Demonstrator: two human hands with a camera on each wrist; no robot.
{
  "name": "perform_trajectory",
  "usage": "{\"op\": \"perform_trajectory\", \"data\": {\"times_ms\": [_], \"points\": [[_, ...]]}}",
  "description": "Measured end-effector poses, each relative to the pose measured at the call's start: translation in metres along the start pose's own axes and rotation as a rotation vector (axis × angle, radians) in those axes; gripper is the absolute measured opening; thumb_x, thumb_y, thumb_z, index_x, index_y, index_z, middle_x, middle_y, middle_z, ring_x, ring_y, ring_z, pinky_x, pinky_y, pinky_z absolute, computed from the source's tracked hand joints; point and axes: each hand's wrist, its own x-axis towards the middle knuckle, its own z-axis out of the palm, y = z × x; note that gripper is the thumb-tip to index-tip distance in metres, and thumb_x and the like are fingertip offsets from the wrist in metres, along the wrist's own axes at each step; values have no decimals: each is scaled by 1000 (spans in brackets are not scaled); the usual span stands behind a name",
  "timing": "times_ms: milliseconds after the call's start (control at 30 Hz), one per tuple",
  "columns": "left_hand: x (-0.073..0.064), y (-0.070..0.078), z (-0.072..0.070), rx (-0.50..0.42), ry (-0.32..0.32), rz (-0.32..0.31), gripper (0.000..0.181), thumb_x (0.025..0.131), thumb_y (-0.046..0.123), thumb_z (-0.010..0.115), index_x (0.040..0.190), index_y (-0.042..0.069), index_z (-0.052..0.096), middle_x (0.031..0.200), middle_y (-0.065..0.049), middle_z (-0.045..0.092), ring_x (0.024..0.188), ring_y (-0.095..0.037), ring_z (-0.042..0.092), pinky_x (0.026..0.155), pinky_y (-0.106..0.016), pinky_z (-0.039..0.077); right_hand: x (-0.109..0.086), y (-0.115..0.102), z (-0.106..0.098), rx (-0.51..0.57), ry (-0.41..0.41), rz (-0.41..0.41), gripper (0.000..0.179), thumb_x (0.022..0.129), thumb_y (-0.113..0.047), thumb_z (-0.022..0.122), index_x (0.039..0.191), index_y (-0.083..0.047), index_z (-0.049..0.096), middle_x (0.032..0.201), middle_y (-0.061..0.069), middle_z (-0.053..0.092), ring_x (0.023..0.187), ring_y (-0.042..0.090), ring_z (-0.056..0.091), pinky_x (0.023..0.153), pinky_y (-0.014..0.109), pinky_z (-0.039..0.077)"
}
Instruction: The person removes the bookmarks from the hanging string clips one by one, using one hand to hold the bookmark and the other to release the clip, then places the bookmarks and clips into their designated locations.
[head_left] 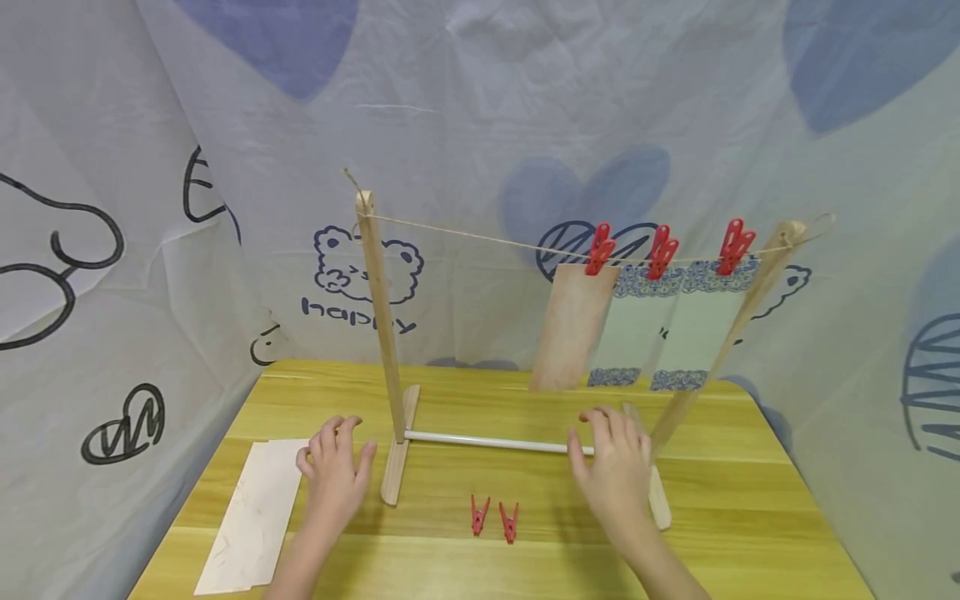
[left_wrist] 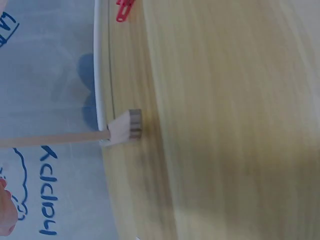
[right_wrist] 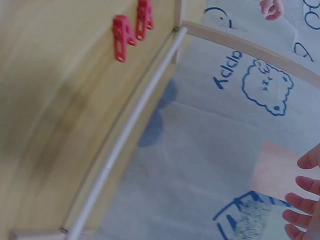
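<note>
Two clothespins (head_left: 477,522) on wood-grained table (head_left: 720,500), printed sheet (head_left: 450,92) behind

ok so I count five red clips (head_left: 660,258), three hanging cards (head_left: 576,329), two wooden posts (head_left: 381,308), two wooden feet (head_left: 394,477), one white rod (head_left: 487,441), one string (head_left: 450,231), one paper pile (head_left: 251,517), two hands (head_left: 336,477)

Two red clothespins (right_wrist: 121,37) lie side by side on the wood-grain counter (right_wrist: 50,100), near a white rod (right_wrist: 130,125) running diagonally to a wooden post (right_wrist: 250,44); the right hand (right_wrist: 306,204), fingers parted, overlaps a pale pink sheet (right_wrist: 274,170) and a blue-patterned one (right_wrist: 251,220), and the left hand (right_wrist: 272,9) shows at the top
</note>
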Motion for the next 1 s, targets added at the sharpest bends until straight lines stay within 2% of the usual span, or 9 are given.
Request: {"op": "perform_trajectory", "data": {"times_ms": [200, 433, 700, 1000], "points": [[9, 18, 2, -19, 10, 50, 36, 95, 28, 47, 121, 4, 41, 121, -23, 36, 111, -40, 29, 88, -58, 13, 18, 2, -13, -7, 72, -69, 22, 76, -14, 65, 93, -1, 59, 99, 16, 58, 93, 34, 51, 78, 49, 37], [19, 34, 6, -25, 16, 78, 37, 93, 28, 49, 121, 4, 43, 121, -22, 37, 111, -38, 31, 90, -57, 14, 41, 4, -31, -8, 109, -103, 21, 81, -18, 58, 94, -1, 58, 102, 17, 57, 96, 36, 49, 81, 51, 31], [28, 49, 5, -27, -14, 121, 38, 91, 23, 52, 123, 5, 42, 121, -20, 37, 110, -36, 32, 91, -56, 13, 67, 6, -49, 20, 219, -191, 22, 78, -14, 63, 94, -1, 59, 101, 17, 57, 92, 37, 49, 76, 50, 30], [46, 66, 5, -40, -10, 165, 38, 93, 28, 48, 123, 5, 44, 123, -19, 37, 110, -34, 33, 93, -55, 13, 91, 5, -70, 4, 204, -228, 29, 87, -25, 53, 99, 2, 57, 107, 19, 55, 100, 37, 46, 80, 52, 24]]}}
